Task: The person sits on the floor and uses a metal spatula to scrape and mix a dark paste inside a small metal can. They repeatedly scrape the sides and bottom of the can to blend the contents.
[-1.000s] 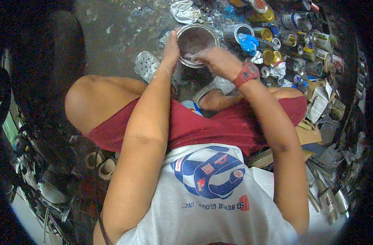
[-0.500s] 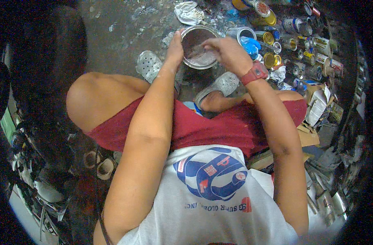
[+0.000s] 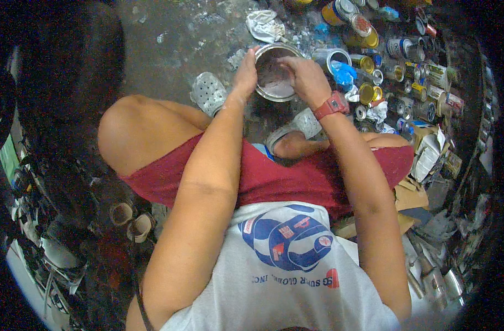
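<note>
A round metal can (image 3: 276, 101) stands on the floor between my feet, its top uncovered. A greyish, pale residue coats the inside. My left hand (image 3: 244, 77) grips the can's left side, the thumb side near the rim. Over the right part of the opening is my right hand (image 3: 309, 80), its fingers bent and drawn together, their tips just inside the rim. Whatever those fingers pinch is too small to make out. A red watch is on the right wrist.
Beside the can on the right is a silver can (image 3: 332, 58) with a blue crumpled wrapper (image 3: 343, 75). Many paint cans (image 3: 368, 63) crowd the right side. A white rag (image 3: 265, 26) lies beyond. Cardboard (image 3: 411, 197) and metal cylinders are at the lower right.
The view has shifted a little, so the can sits lower and further right. My right hand has turned, its fingers now closer to the can's right rim. My left hand keeps its hold.
</note>
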### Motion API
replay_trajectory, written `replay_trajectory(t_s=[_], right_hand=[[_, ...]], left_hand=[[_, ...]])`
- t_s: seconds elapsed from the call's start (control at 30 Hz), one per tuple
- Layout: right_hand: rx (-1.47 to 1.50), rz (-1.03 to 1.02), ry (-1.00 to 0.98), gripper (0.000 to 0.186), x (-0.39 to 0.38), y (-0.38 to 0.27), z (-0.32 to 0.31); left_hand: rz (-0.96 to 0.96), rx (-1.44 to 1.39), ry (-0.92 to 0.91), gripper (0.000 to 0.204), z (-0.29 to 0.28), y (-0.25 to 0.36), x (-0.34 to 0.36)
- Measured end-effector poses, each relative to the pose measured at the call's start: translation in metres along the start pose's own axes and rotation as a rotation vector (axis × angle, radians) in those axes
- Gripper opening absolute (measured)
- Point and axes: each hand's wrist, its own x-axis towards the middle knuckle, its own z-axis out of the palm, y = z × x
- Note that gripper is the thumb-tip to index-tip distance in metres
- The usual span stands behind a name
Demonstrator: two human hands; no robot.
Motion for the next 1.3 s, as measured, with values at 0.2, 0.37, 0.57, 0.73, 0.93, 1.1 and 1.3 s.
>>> replay_trajectory(t_s=[0.2,0.37,0.57,0.73,0.93,1.1,1.3], right_hand=[[0.058,0.152,0.002,0.025,-0.050,-0.019,0.049],[0.223,0.394,0.168,0.023,-0.036,-0.025,-0.003],[0.159,0.133,0.108,0.020,-0.050,-0.033,0.039],[0.231,0.321,0.193,0.019,-0.042,-0.022,0.002],[0.192,0.165,0.074,0.018,-0.031,-0.037,0.010],[0.121,0.105,0.073,0.020,-0.024,-0.022,0.020],[0.189,0.155,0.002,0.021,-0.012,-0.029,-0.001]], left_hand=[[0.028,0.032,0.065,0.070,-0.003,-0.047,0.007],[0.017,-0.033,-0.034,0.072,0.015,-0.017,0.003],[0.036,-0.066,0.001,0.065,0.016,-0.049,0.025],[0.007,-0.068,-0.035,0.068,0.018,-0.032,0.013],[-0.025,-0.042,0.034,0.067,0.015,-0.007,0.006],[0.166,0.130,0.092,0.055,0.021,-0.031,0.011],[0.124,-0.046,0.163,0.062,0.029,-0.036,0.013]])
